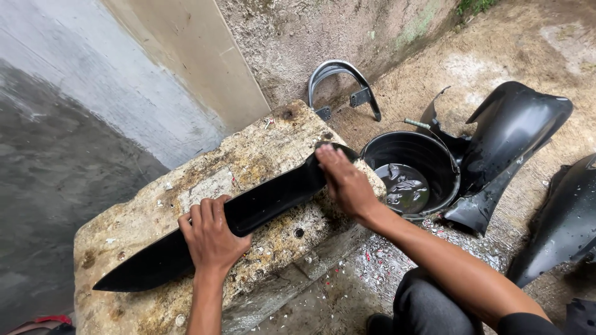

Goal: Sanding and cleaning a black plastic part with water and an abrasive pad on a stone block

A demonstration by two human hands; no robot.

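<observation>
Head view, bucket (413, 162) beside slab (155, 217), fenders (509, 142) near.

four black panels (236, 217), one bucket (434, 155)

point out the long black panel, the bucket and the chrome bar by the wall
long black panel (273, 200), head view, on its hollow inner face between the two hands
bucket (428, 152), head view, on the far inner wall above the water
chrome bar (338, 67), head view, on the top of its curved bend
</observation>
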